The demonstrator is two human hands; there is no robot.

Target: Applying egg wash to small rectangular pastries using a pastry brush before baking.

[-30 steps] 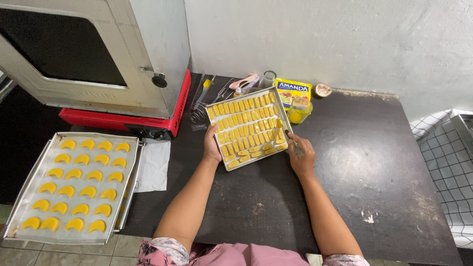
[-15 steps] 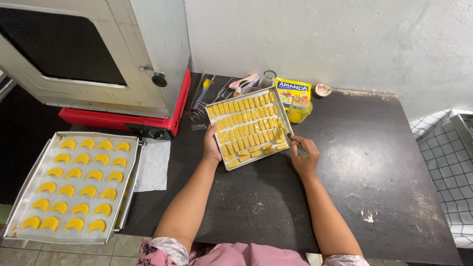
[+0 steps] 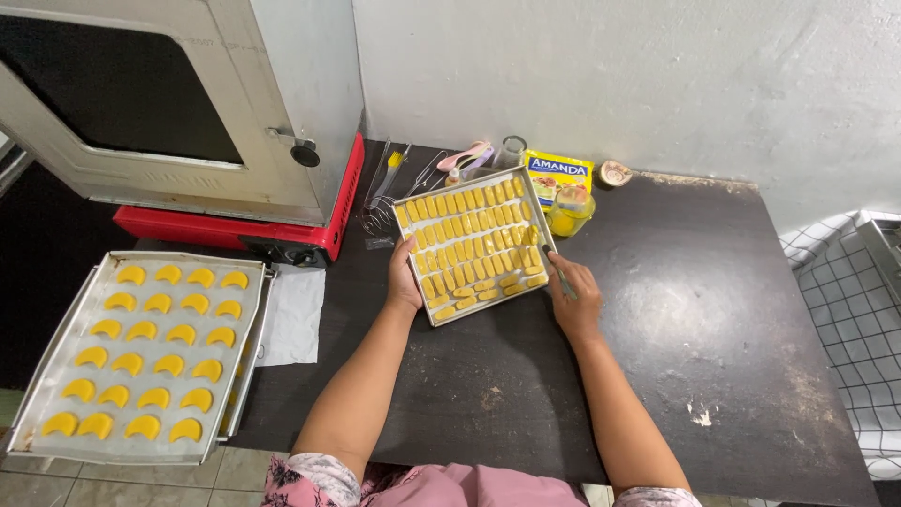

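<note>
A metal baking tray (image 3: 410,201) packed with rows of small yellow stick-shaped dough pieces (image 3: 469,239) lies tilted on the dark table (image 3: 713,310). My left hand (image 3: 404,280) grips the tray's left edge. My right hand (image 3: 576,302) rests just off the tray's lower right corner. It holds a thin dark-handled tool (image 3: 558,274) whose tip points at the tray's right rim.
A second tray (image 3: 66,329) of yellow crescent pieces sits at the lower left, beside white paper (image 3: 293,317). An oven with a red base (image 3: 188,122) stands behind it. Utensils (image 3: 394,178), a yellow packet (image 3: 557,172), a yellow jar (image 3: 570,211) and a small dish (image 3: 616,173) line the wall.
My right hand has drawn slightly back toward me from the tray's lower right corner, with the tool. The left hand and the tray have stayed put.
</note>
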